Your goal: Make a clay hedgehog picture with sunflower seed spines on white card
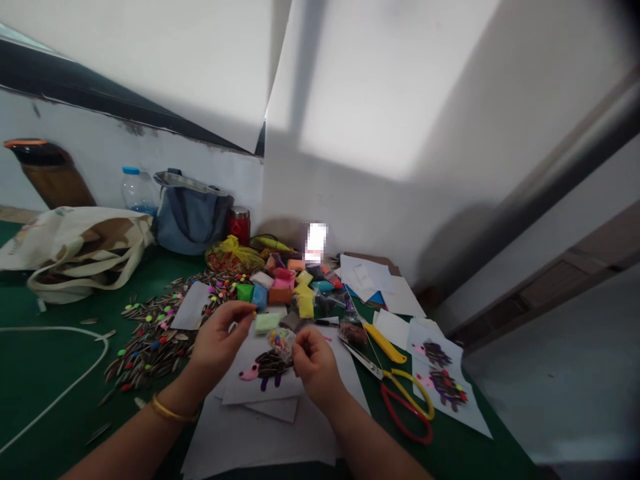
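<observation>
My right hand (315, 360) is closed at the edge of a small see-through bag of coloured beads (281, 341), held above the paper. To its left, the fingertips of my left hand (223, 340) are pinched together; a tiny yellowish speck shows there, too small to name. Below both hands lies a white sheet (240, 395) with a hedgehog picture (270, 368): pink face, purple legs, and sunflower seeds as spines. Soft clay packs in many colours, such as a pale green one (267, 323), sit just beyond my hands.
Striped seeds mixed with coloured balls (155, 347) spread over the green table at left. Scissors (395, 387), a yellow cutter (385, 343) and finished hedgehog sheets (445, 380) lie at right. Bags, bottles and a lit, blurred screen (315, 241) stand along the back.
</observation>
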